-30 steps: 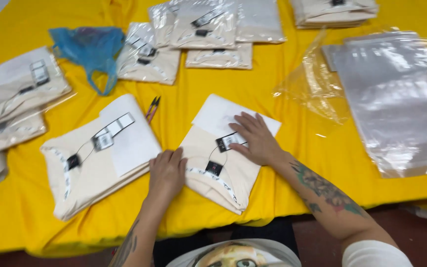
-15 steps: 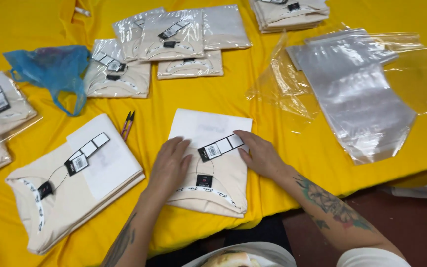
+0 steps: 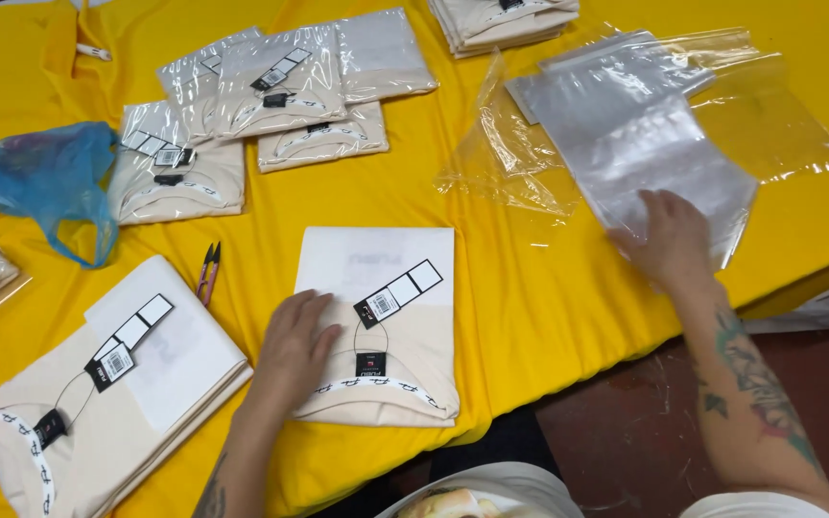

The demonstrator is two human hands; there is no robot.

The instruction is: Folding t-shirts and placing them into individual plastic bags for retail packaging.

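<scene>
A table (image 3: 549,317) covered in a bright yellow cloth fills nearly the whole view, evenly lit with soft shadows. Beyond its near right edge shows a dark reddish-brown floor (image 3: 626,432), scuffed and marked with pale scratches.

Your right hand (image 3: 669,240) has left the folded shirt (image 3: 381,331) and gone out to the right, where it now lies on the near edge of the stack of clear bags (image 3: 626,153). Your left hand (image 3: 295,345) has slid lower on the shirt's left side. The hang tag (image 3: 398,293), touched half a second ago, lies free.
</scene>
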